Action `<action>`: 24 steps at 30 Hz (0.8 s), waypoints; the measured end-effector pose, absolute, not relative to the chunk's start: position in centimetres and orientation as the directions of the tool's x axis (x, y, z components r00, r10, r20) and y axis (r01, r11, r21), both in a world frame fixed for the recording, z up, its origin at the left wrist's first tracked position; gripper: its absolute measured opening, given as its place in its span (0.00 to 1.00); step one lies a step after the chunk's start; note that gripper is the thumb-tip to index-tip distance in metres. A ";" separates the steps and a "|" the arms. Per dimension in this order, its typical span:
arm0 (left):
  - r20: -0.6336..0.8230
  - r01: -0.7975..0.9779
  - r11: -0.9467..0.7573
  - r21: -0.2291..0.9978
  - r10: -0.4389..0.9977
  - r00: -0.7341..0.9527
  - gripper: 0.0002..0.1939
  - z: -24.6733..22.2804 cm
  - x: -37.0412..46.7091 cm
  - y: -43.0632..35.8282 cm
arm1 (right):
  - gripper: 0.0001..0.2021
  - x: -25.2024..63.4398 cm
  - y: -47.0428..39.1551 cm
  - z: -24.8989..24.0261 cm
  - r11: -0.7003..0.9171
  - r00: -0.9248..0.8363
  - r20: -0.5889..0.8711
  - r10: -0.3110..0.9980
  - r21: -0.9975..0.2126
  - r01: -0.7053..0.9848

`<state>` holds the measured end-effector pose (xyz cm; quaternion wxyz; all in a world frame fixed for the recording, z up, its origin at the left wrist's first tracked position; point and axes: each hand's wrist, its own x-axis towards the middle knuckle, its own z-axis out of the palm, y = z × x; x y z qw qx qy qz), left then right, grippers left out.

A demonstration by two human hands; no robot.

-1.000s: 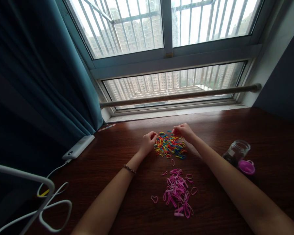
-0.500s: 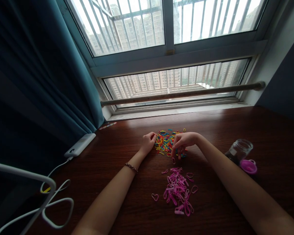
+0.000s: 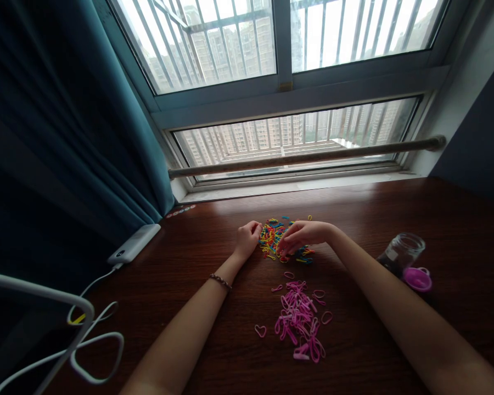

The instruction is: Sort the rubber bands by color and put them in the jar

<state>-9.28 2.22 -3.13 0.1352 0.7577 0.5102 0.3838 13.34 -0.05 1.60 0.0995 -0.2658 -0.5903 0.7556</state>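
Note:
A heap of small red, yellow, blue and green bands [image 3: 270, 236] lies on the dark wooden table. My left hand [image 3: 248, 239] rests closed at its left edge; whatever its fingers hold, if anything, is too small to name. Over the heap's right part is my right hand [image 3: 300, 236], palm down, fingers apart and pointing down to the left, with nothing visible in them. Nearer to me lies a pile of pink bands [image 3: 298, 312]. A single pink band [image 3: 288, 275] sits just beyond that pile, and a heart-shaped one [image 3: 260, 331] to its left.
A glass jar [image 3: 404, 249] lies tilted on the right beside a pink lid [image 3: 417, 280]. At the left are a white power bank [image 3: 134, 243] with a white cable [image 3: 84, 348] and a blue curtain [image 3: 135, 137]. A window stands behind the table [image 3: 214, 219].
My right hand has moved up and left over the multicoloured heap. The pink band that was at its fingertips now lies on the table. My left hand is nearly unchanged.

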 end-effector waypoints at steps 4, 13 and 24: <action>0.422 0.614 -0.425 0.665 0.892 0.160 0.14 -3.5 -9.3 2.5 | 0.12 13.2 1.2 -0.3 -0.285 -0.622 -0.261 0.738 -0.957 0.064; 0.404 0.513 -0.468 0.720 0.883 0.238 0.11 -3.5 -9.2 2.6 | 0.07 14.8 3.5 -1.7 -0.101 0.061 -0.107 0.992 -0.990 -0.094; 0.482 0.602 -0.543 0.586 0.830 0.279 0.08 -3.5 -9.1 2.4 | 0.11 15.7 3.1 -1.3 0.116 0.006 0.135 0.991 -0.875 0.470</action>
